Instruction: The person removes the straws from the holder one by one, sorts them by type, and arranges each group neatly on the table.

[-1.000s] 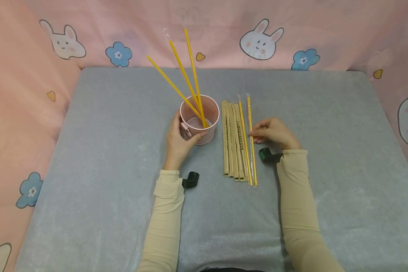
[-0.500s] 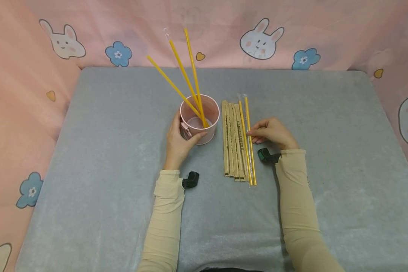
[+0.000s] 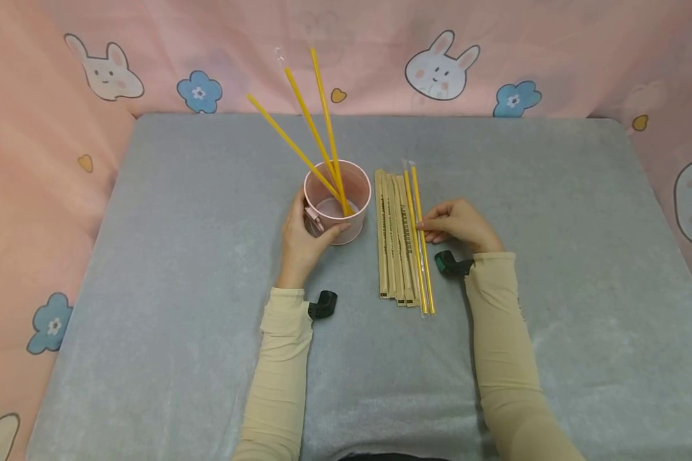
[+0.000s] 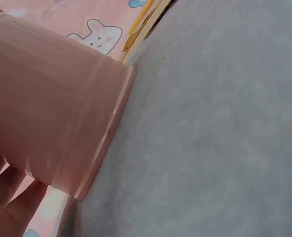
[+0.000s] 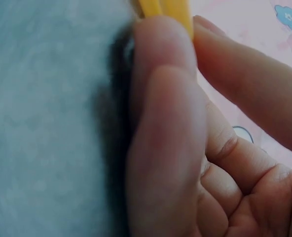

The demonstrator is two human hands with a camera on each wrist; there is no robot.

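Note:
My left hand (image 3: 302,246) grips a small pink bucket (image 3: 352,234) from its left side, thumb along the front and fingers round the back. Three yellow straws (image 3: 277,128) lean in the bucket, their tops fanned to the back left. In the left wrist view the bucket's wall (image 4: 52,98) fills the left side, with fingers below it. To the right, my right hand (image 3: 458,225) pinches a clear-wrapped yellow straw (image 3: 427,275) between thumb and fingertips. Close along its left lies another wrapped yellow straw (image 3: 409,192). The right wrist view shows yellow (image 5: 178,12) at the fingertips.
Several long tan paper packets (image 3: 384,256) with dark print lie side by side between the bucket and the yellow straws. A grey cloth covers the table (image 3: 196,256). Behind it hangs a pink curtain (image 3: 369,51) with rabbits and flowers.
My right hand has moved slightly left, bringing the upper end of its yellow straw closer to the neighbouring one. The left hand and the bucket stay in place.

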